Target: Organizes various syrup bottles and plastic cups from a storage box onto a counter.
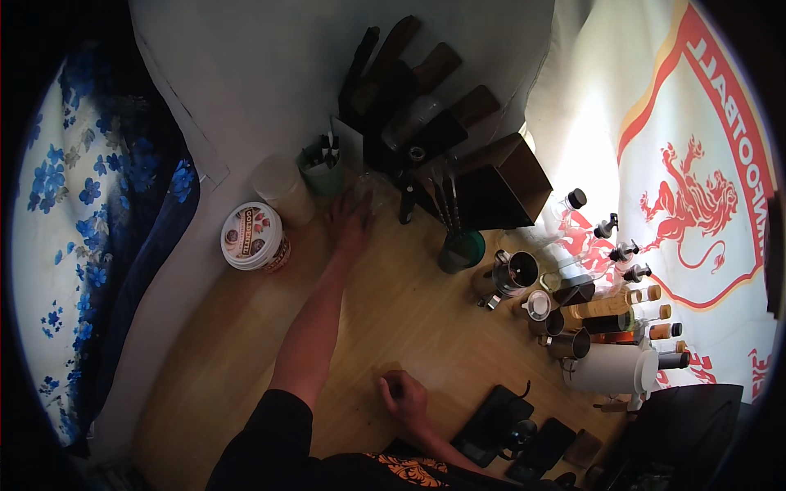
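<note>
My left hand reaches to the far side of the wooden table, its fingers stretched out and apart beside a clear container. Whether the fingertips touch that container is too dark to make out. Left of the hand stand a cloudy plastic tub and a white round tub with a printed lid. Just beyond it is a pale green cup holding pens. Closer to me, my right hand rests above the tabletop with fingers curled in, and nothing shows in its grip.
Knives stand in a dark block at the back, beside a black box. Metal tools rise from a green cup. Steel pitchers, bottles and a white cylinder line the right side. A black scale and phone lie nearer.
</note>
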Motion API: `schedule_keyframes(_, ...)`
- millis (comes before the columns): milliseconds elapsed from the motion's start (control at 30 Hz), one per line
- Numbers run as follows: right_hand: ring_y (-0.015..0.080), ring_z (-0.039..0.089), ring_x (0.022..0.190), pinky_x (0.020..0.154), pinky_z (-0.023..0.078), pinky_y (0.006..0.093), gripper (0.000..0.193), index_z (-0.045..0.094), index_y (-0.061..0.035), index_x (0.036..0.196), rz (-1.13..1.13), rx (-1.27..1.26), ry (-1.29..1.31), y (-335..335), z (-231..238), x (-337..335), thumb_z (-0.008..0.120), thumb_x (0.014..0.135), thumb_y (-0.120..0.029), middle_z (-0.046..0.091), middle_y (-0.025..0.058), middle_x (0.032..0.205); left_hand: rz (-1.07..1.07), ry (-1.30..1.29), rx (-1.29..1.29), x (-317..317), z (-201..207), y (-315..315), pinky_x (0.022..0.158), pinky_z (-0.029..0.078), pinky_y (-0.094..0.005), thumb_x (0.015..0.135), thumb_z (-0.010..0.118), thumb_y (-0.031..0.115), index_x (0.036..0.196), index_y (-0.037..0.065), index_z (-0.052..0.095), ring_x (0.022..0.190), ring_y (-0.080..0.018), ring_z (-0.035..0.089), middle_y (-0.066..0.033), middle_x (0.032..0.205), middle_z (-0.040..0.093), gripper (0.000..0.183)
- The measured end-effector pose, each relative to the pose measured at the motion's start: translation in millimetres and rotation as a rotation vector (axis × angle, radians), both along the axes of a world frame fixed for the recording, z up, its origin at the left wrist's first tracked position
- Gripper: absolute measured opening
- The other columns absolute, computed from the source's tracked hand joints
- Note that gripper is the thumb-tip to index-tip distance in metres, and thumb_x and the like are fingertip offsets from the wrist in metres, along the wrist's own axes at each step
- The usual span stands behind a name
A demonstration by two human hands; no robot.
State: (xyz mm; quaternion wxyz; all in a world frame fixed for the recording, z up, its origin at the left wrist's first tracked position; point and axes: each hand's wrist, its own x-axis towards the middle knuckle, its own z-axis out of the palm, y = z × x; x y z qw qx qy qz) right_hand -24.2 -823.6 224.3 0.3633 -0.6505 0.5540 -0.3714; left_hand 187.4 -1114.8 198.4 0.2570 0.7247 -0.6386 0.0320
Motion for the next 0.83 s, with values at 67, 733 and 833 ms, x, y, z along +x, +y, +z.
schedule_keyframes(67,0.0176,0.062,0.055,0.053,0.050,0.0306,0.016,0.065,-0.0065,0.087,-0.021,0.013,-0.007,1.4,0.6,-0.8,0.073,0.085,-0.020,0.063,0.0065,0.064,-0.013,0.049,0.057,-3.2,5.9,2.5,0.109,0.028,-0.0557,0.092,0.057,0.043,0.143,0.031,0.046,0.137,-0.0354,0.032,-0.0122,0.150,0.036,0.053)
schedule_keyframes(733,0.0171,0.066,0.058,0.054,0.050,0.0305,0.021,0.064,-0.0074,0.089,-0.018,-0.078,0.023,12.4,-9.4,4.0,0.068,0.089,-0.027,0.066,0.0078,0.066,-0.231,1.270,0.048,-38.7,-2.2,330.9,0.106,0.036,-0.0374,0.098,0.054,0.014,0.114,0.002,0.053,0.125,-0.0218,0.048,-0.0138,0.129,0.052,0.021)
schedule_keyframes(833,0.0184,0.068,0.060,0.056,0.052,0.0323,0.025,0.065,-0.0074,0.091,0.042,-0.022,0.022,12.2,-21.8,7.8,0.070,0.088,-0.031,0.068,0.0102,0.069,-0.255,1.378,0.227,-34.0,-6.4,428.1,0.110,0.033,-0.0371,0.097,0.058,0.017,0.114,0.007,0.055,0.125,-0.0192,0.048,-0.0134,0.128,0.054,0.020)
